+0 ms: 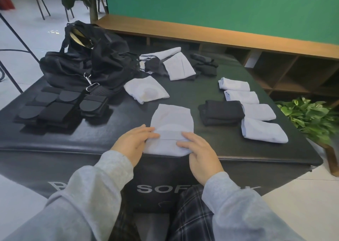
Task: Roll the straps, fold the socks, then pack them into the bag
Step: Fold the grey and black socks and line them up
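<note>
The light blue sock lies flat at the near edge of the black surface, right between your hands. Your left hand presses its left side with straight fingers; your right hand lies spread on its right corner.

Lighting: bright, even, diffuse indoor light with no single source in view. Shadows: soft and short, faint under the folded pale blue socks. Glare: broad dull sheen on the glossy black padded leather block near the front edge; a small white glint on the pale tiled floor at upper left. Distortion: wide-angle bowing, with the long wooden shelf bench slanting and the grey sleeves stretched at the bottom corners. Focus: centre fairly sharp; edges and far background slightly soft.
</note>
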Tool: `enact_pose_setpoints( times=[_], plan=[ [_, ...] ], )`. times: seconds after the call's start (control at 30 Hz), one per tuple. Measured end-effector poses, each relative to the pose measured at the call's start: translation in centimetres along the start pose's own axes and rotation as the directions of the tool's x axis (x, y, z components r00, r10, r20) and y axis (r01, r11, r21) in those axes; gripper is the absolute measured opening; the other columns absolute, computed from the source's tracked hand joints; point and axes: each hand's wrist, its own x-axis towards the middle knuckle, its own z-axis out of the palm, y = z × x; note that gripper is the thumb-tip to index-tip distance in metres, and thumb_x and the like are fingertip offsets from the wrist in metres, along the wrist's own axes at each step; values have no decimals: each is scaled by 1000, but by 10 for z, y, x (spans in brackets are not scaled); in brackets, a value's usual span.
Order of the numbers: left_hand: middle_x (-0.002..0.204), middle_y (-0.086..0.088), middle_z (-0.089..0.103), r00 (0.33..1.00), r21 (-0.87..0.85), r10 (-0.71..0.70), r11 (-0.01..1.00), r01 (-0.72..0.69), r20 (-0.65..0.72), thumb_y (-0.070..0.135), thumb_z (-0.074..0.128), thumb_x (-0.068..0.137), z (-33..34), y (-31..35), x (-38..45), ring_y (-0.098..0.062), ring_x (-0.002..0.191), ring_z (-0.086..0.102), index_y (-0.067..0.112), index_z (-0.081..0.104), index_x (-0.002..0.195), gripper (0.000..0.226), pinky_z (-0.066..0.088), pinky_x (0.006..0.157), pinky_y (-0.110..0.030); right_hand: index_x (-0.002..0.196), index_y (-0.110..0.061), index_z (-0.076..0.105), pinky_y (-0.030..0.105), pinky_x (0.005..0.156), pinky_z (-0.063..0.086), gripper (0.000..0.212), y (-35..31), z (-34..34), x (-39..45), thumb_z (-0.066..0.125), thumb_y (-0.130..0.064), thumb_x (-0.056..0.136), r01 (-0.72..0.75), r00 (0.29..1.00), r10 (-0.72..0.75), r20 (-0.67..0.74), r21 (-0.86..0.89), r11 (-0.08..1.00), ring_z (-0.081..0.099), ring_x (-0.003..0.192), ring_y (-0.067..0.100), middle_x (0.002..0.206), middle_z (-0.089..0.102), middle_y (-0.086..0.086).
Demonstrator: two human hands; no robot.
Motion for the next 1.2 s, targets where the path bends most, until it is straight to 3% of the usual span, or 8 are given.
enact_pose_setpoints(
  times=[0.17, 0.3, 0.37, 0.57, 0.7, 0.83, 1.03, 1.2],
  plan=[
    [146, 8, 38, 991, 106, -130, 987, 124, 45, 22, 44, 97, 1, 7, 16, -9, 139, 24, 24, 44, 137, 41, 18, 114, -25, 136, -27, 49, 10, 108, -1, 47, -10, -7, 14, 37, -9, 95, -50, 988, 64, 138, -101, 994, 5, 142, 4, 155, 18, -12],
    [114, 6, 52, 982, 82, -158, 983, 167, -101, 32, 58, 89, 3, 13, 11, -14, 119, 35, 21, 49, 129, 42, 32, 101, -28, 121, -26, 61, 12, 98, 24, 29, -13, -9, 16, 45, -25, 97, -149, 989, 149, -9, 5, 989, 29, 121, 6, 122, 44, -9],
    [99, 10, 51, 975, 75, -181, 978, 192, -131, 35, 60, 87, 3, 15, 6, -13, 111, 37, 23, 52, 122, 37, 34, 97, -30, 123, -27, 58, 11, 89, 24, 28, -11, -9, 18, 48, -25, 97, -181, 983, 180, -29, -20, 983, 34, 115, 9, 114, 47, -9],
    [102, 6, 53, 952, -64, -277, 960, 271, -130, 33, 66, 84, 1, 23, -1, -14, 105, 45, 32, 54, 110, 29, 31, 90, -23, 117, -24, 57, 26, 83, 44, 24, -11, -11, 19, 54, -19, 94, -224, 971, 226, -75, 34, 974, 48, 91, 14, 88, 52, -7],
    [109, 4, 51, 969, -112, -242, 966, 235, -56, 30, 63, 86, -1, 28, -2, -10, 96, 49, 32, 55, 112, 28, 36, 78, -15, 121, -22, 55, 14, 82, 40, 28, -16, -13, 15, 53, -13, 94, -189, 980, 195, -47, 109, 976, 49, 87, 4, 103, 52, -8],
    [115, 8, 49, 967, -41, -241, 969, 245, 79, 33, 69, 82, -4, 26, -4, -8, 103, 43, 36, 47, 123, 46, 32, 85, -18, 127, -26, 49, 7, 84, 35, 39, -14, -17, 9, 60, -19, 91, -161, 986, 154, 68, 100, 982, 48, 98, 0, 113, 46, -13],
    [119, 7, 53, 971, -11, -231, 973, 232, 60, 24, 67, 84, -2, 22, -8, -11, 109, 48, 37, 48, 122, 44, 38, 92, -19, 112, -35, 49, 15, 87, 38, 33, -12, -17, 5, 63, -16, 89, -236, 972, 221, 84, 272, 933, 54, 100, 12, 95, 55, -3],
    [110, 10, 55, 984, -22, -176, 984, 176, 12, 15, 67, 84, 2, 19, -10, -11, 108, 52, 31, 58, 113, 35, 41, 100, -28, 102, -30, 61, 2, 77, 37, 23, -9, -18, 2, 59, -11, 90, -147, 987, 139, 74, 112, 983, 53, 88, 11, 86, 51, -4]
  ],
)
